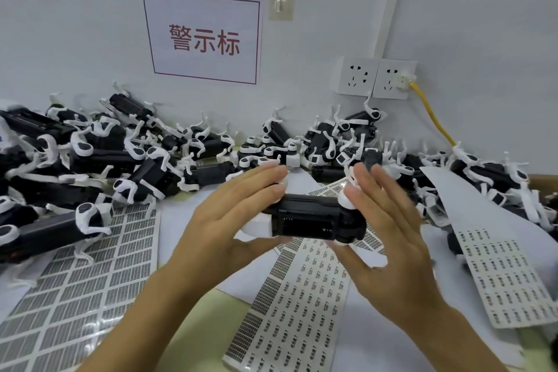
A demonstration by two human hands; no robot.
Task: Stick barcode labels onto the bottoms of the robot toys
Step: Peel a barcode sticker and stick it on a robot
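Observation:
A black robot toy [314, 217] with white legs is held lengthwise between my hands above the table, its black underside facing me. My left hand [229, 220] grips the toy's left end, fingers over the top and thumb underneath. My right hand [389, 238] is at the toy's right end, its straight, spread fingers behind a white leg and its thumb under the body. Sheets of barcode labels lie below: one on the left [75, 281], one in the middle [296, 305] and one on the right [507, 275].
Several black-and-white robot toys [120, 154] are heaped along the wall from left to right. A sign with red characters [205, 39] hangs on the wall. A yellow cable [431, 118] runs down from a wall socket [392, 78] at the back right.

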